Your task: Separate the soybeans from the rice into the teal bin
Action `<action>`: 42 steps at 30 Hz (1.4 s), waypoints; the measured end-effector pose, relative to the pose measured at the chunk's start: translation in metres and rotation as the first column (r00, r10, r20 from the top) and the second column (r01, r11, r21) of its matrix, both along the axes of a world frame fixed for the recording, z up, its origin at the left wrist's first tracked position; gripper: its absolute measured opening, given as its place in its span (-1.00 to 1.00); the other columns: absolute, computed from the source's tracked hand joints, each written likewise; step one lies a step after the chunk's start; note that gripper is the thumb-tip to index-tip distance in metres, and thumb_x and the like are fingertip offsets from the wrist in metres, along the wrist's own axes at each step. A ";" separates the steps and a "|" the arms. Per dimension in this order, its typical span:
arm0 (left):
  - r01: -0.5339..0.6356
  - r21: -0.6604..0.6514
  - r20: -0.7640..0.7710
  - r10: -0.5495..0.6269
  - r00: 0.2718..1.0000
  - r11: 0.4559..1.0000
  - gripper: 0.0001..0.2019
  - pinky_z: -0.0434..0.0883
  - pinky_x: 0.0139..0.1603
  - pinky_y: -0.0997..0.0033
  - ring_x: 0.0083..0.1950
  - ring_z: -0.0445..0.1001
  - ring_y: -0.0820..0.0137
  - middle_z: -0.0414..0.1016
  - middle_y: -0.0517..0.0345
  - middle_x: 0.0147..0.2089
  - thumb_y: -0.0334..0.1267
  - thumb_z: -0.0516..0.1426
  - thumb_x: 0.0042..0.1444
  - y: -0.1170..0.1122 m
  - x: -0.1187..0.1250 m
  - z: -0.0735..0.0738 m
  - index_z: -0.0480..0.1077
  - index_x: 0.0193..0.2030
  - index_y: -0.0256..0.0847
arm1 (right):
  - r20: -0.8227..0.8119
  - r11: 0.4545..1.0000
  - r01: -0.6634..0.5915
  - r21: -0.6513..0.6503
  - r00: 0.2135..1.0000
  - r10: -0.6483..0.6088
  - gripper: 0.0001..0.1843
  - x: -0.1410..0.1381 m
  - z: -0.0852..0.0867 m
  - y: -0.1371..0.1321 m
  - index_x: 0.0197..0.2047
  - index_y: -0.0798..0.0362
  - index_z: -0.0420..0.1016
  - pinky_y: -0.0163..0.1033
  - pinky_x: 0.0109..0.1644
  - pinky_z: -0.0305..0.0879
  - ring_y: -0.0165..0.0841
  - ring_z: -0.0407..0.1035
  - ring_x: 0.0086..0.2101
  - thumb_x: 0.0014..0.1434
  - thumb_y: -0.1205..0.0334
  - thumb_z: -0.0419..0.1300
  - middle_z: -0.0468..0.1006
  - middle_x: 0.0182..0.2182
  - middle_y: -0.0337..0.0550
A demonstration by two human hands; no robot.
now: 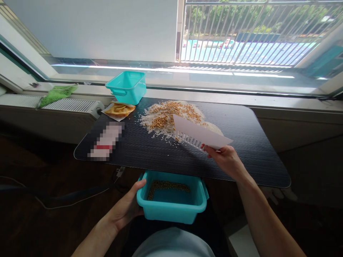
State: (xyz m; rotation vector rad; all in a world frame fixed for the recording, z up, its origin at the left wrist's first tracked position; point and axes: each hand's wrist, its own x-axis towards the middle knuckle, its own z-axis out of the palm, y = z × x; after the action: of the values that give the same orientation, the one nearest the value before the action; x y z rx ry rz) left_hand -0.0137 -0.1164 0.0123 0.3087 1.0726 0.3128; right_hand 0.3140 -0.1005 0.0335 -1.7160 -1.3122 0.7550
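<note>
My right hand [226,160] pinches a white slotted scoop [199,132], its slotted edge low against the near side of a pile of white rice [150,123]. Round tan beans, perhaps soybeans [160,121], lie mixed over the rice. In my left hand [131,200] is the left rim of a turquoise plastic basin [171,210], held just below the table's front edge, thumb over the rim. Some of the same round beans [171,185] rest along the far side of its bottom.
A second turquoise basin [128,94] stands at the back left of the dark table [230,117]. Beside it lies a yellow-orange cloth-like item [119,110] on white paper. A blurred-out flat item [105,142] lies front left. A green cloth [57,94] drapes over the radiator [72,107].
</note>
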 end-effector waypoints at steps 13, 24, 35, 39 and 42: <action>-0.019 -0.007 0.007 0.019 1.000 1.000 -0.30 0.38 0.07 0.08 0.25 0.32 0.01 0.44 -0.06 0.20 0.12 0.10 0.10 -0.001 0.000 0.000 0.12 0.33 -0.12 | -0.008 0.998 -0.063 0.001 0.998 0.063 -0.68 -0.001 0.001 -0.006 -0.37 0.10 0.63 -0.26 -0.36 0.36 -0.28 0.45 -0.40 0.07 0.00 0.23 0.61 -0.43 -0.16; -0.017 -0.002 -0.007 0.017 1.000 1.000 -0.29 0.38 0.07 0.10 0.22 0.36 0.03 0.49 -0.04 0.16 0.13 0.10 0.08 -0.001 0.001 0.002 0.14 0.32 -0.12 | 0.046 0.998 -0.070 0.005 0.997 0.070 -0.67 -0.005 0.007 0.004 -0.37 0.11 0.61 -0.26 -0.36 0.35 -0.29 0.43 -0.43 0.08 -0.01 0.21 0.58 -0.47 -0.17; 0.005 0.005 -0.011 -0.005 1.000 1.000 -0.31 0.40 0.00 0.13 0.14 0.43 0.04 0.50 -0.06 0.14 0.14 0.08 0.09 0.000 0.000 0.000 0.16 0.31 -0.14 | -0.004 0.995 -0.100 -0.014 0.995 0.100 -0.63 -0.003 0.010 -0.008 -0.35 0.11 0.63 -0.24 -0.37 0.40 -0.24 0.47 -0.38 0.08 -0.05 0.21 0.62 -0.40 -0.11; 0.014 -0.006 -0.006 -0.014 1.000 1.000 -0.30 0.39 0.02 0.14 0.14 0.43 0.05 0.51 -0.06 0.13 0.15 0.09 0.08 0.000 0.000 0.000 0.19 0.30 -0.18 | -0.029 0.993 -0.119 -0.027 0.993 0.118 -0.61 -0.005 0.012 -0.013 -0.32 0.11 0.65 -0.23 -0.38 0.41 -0.23 0.48 -0.39 0.06 -0.06 0.23 0.64 -0.39 -0.12; 0.014 -0.004 -0.013 -0.014 1.000 1.000 -0.29 0.38 0.04 0.13 0.15 0.42 0.05 0.52 -0.06 0.11 0.16 0.10 0.07 0.000 0.000 0.001 0.20 0.29 -0.19 | -0.041 0.989 -0.147 -0.032 0.989 0.146 -0.61 -0.004 0.014 -0.021 -0.27 0.10 0.65 -0.22 -0.35 0.43 -0.21 0.50 -0.37 0.06 -0.06 0.25 0.65 -0.37 -0.11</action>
State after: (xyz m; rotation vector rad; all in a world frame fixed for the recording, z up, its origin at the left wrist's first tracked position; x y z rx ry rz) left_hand -0.0138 -0.1163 0.0131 0.3149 1.0836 0.2960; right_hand 0.3101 -0.1210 0.0470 -1.6370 -1.4175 0.8950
